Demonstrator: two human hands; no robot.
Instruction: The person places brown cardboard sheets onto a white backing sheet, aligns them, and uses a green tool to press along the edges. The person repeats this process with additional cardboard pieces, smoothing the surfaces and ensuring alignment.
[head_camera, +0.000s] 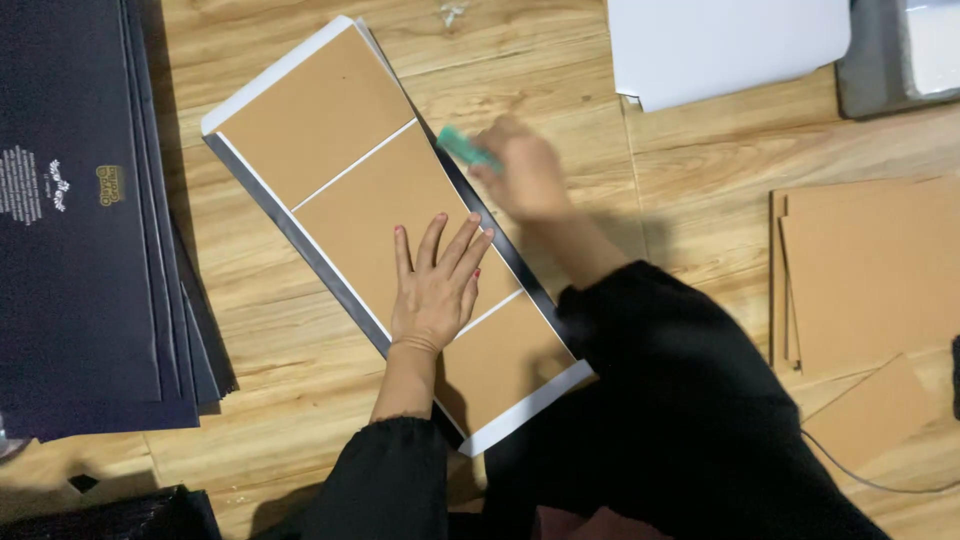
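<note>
Flat on the middle of three brown panels (400, 215), the left hand (435, 285) spreads its fingers (462, 243) wide. Just beside the panels, the blurred right hand (525, 170) closes its fingers on one green scraper (466, 148).

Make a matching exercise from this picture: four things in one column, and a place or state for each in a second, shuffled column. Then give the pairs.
Things
1. left hand
2. right hand
3. stack of dark sheets
4. loose brown boards

Places or states
A. lying at the right edge of the wooden floor
B. pressed flat, fingers spread, on the brown panels
C. piled at the left edge of the view
D. blurred, gripping a small green tool at the panels' dark edge

Pairs: 1-B, 2-D, 3-C, 4-A
</note>
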